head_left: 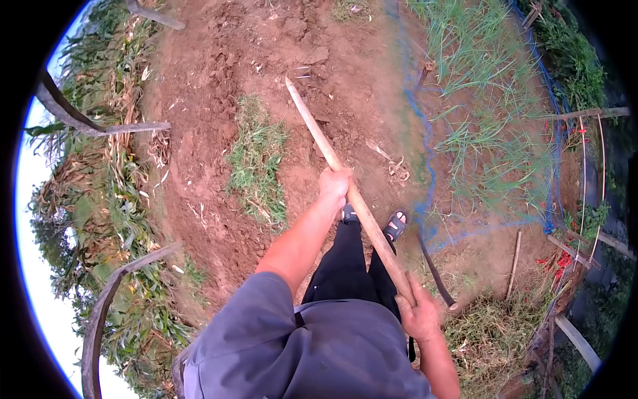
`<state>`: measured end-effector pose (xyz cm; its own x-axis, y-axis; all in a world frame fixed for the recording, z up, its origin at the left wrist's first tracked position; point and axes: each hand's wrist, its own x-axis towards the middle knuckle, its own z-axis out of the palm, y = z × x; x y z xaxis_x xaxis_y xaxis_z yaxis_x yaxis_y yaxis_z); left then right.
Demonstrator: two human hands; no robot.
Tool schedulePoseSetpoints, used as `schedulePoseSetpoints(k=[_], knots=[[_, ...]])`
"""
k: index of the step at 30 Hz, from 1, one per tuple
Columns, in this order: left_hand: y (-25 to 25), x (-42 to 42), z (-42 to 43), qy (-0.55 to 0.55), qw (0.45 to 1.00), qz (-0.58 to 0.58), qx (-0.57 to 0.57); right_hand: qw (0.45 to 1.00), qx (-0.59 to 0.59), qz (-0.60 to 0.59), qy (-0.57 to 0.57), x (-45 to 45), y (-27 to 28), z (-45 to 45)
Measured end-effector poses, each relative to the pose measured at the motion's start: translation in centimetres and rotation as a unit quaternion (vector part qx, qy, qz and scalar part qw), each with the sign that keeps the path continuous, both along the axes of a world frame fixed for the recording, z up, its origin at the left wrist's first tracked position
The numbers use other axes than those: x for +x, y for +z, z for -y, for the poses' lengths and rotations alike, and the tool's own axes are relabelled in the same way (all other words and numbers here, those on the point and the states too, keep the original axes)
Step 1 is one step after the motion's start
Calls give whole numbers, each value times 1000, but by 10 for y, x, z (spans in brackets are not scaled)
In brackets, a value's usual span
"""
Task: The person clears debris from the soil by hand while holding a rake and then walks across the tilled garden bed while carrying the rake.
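A long-handled hoe (310,121) with a pale wooden shaft runs slantwise from my right hip out over the brown soil. Its far end meets the ground, where thin metallic glints show; the shape of the head is hard to make out. My left hand (335,185) is wrapped round the middle of the shaft, arm stretched forward. Near the butt end, my right hand (420,312) grips the same shaft beside my waist. Close to the hoe, on the left, lies a patch of cut green grass (256,159) on the loosened earth.
On the right, blue netting (430,179) borders a bed of green onion-like plants (492,133). Dry corn plants (126,219) and bent wooden posts (106,292) line the left side. A heap of dry grass (495,339) lies right of me. My sandalled feet (395,226) stand on soil.
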<state>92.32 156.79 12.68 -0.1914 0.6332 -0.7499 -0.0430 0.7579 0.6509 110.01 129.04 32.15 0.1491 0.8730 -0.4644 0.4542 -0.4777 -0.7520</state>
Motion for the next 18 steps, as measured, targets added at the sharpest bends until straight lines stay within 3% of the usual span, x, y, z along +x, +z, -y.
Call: schedulePoseSetpoints(k=[5, 7, 8, 9, 11, 12, 13, 15, 16, 18], knots=[[-5, -5, 8, -6, 1000, 14, 19, 1000, 15, 9, 15, 6, 8, 3], [9, 5, 33, 16, 997, 70, -23, 999, 6, 27, 45, 25, 13, 30], [-9, 6, 56, 16, 995, 95, -19, 999, 7, 27, 42, 36, 15, 50], [29, 17, 70, -5, 994, 93, -59, 998, -1, 40, 52, 46, 18, 72], [29, 23, 111, -26, 990, 129, -59, 997, -4, 56, 55, 61, 20, 107], [38, 29, 120, -29, 994, 102, -30, 994, -53, -73, -63, 65, 23, 114], [41, 32, 113, -87, 992, 45, -81, 957, -104, -202, -179, 66, 26, 123], [50, 32, 109, -143, 982, -19, -124, 944, -129, -241, -187, 67, 32, 116], [48, 32, 106, -106, 987, -39, -114, 930, -153, -273, -193, 71, 37, 99], [42, 32, 95, -63, 992, -50, -98, 956, -132, -215, -147, 78, 46, 82]])
